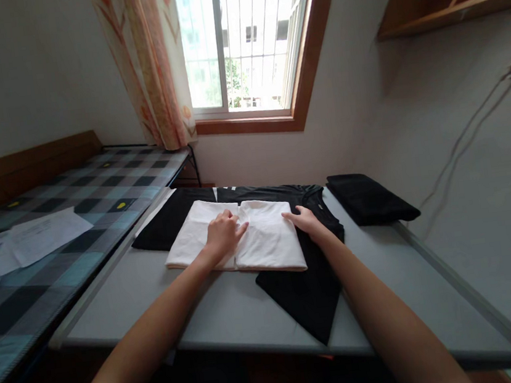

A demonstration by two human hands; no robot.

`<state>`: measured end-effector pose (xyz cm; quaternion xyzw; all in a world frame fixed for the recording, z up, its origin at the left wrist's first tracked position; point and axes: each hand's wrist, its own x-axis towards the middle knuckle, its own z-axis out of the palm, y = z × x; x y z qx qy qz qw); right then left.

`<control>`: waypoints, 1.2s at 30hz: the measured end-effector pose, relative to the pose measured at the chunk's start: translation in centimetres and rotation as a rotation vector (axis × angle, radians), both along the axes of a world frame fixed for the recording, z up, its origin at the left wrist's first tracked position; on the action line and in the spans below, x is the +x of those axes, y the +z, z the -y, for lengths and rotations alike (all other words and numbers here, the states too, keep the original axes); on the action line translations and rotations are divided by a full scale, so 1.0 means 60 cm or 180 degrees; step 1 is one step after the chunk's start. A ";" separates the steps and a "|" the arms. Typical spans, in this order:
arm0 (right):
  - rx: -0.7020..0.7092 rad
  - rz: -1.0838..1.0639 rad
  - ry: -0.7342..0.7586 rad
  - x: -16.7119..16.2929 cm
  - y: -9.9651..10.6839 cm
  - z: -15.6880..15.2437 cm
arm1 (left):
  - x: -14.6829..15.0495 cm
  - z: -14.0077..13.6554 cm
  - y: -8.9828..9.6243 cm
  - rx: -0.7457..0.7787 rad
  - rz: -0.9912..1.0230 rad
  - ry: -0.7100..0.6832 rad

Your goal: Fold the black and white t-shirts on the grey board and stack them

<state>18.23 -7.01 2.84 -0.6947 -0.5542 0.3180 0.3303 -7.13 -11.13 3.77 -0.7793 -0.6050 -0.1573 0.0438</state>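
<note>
A white folded garment [268,239] lies on top of a spread black T-shirt [312,290] on the light grey table. A gap or seam runs down the middle of the white garment, from back to front. My left hand [224,234] rests on its middle, fingers curled down onto the fabric and thumb pointing right; the fingertips are hidden. At the garment's right edge, my right hand [304,218] holds the border, with one digit lying over the white cloth and the other fingers partly out of sight.
A folded black cloth [370,198] sits at the table's back right corner. On the left, a bed with a checked cover [141,171] adjoins the table [386,268] and holds papers [41,233]. Behind are a curtain [151,67] and a barred window. Cables [458,138] hang along the right wall.
</note>
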 end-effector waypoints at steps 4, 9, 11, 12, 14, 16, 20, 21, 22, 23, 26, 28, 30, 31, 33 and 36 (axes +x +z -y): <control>-0.0315 -0.0636 0.0502 -0.009 0.012 0.012 | -0.002 -0.005 -0.024 0.0123 0.0100 -0.0454; -0.0104 -0.0503 0.0737 -0.016 0.028 0.033 | -0.001 -0.006 -0.050 -0.0304 0.0033 -0.0672; -0.0164 -0.0455 0.0781 -0.017 0.032 0.038 | -0.002 -0.006 -0.052 -0.0358 0.0037 -0.0689; -0.0189 -0.0431 0.0805 -0.018 0.033 0.039 | -0.002 -0.006 -0.052 -0.0360 0.0046 -0.0699; -0.0156 -0.0372 0.0845 -0.019 0.033 0.040 | -0.002 -0.006 -0.051 -0.0349 0.0068 -0.0709; -0.0047 -0.0324 0.0842 -0.022 0.029 0.039 | -0.002 -0.005 -0.051 -0.0339 0.0093 -0.0698; 0.0131 -0.0317 0.0770 -0.031 0.030 0.034 | -0.002 -0.003 -0.047 -0.0228 0.0184 -0.0677; 0.0181 -0.0313 0.0780 -0.033 0.034 0.032 | -0.003 -0.003 -0.042 -0.0157 0.0221 -0.0664; 0.0235 -0.0297 0.0812 -0.033 0.042 0.029 | -0.005 -0.002 -0.037 -0.0067 0.0261 -0.0648; 0.0298 -0.0265 0.0855 -0.032 0.053 0.026 | -0.007 -0.001 -0.029 0.0038 0.0305 -0.0634; 0.0495 -0.0026 0.0941 -0.012 0.101 0.016 | -0.015 0.004 -0.006 0.0371 0.0448 -0.0666; 0.0602 0.0247 0.0908 0.014 0.135 0.010 | -0.019 0.009 0.004 0.0537 0.0500 -0.0749; 0.0571 0.0467 0.0846 0.044 0.162 0.005 | -0.017 0.015 0.005 0.0601 0.0457 -0.0859; 0.0482 0.0594 0.0802 0.059 0.171 0.004 | -0.015 0.018 0.001 0.0569 0.0400 -0.0929; 0.0263 0.0887 0.0659 0.085 0.178 0.003 | -0.008 0.023 -0.010 0.0366 0.0257 -0.1138; -0.0097 0.1223 0.0465 0.111 0.169 0.005 | 0.000 0.026 -0.028 -0.0048 0.0145 -0.1434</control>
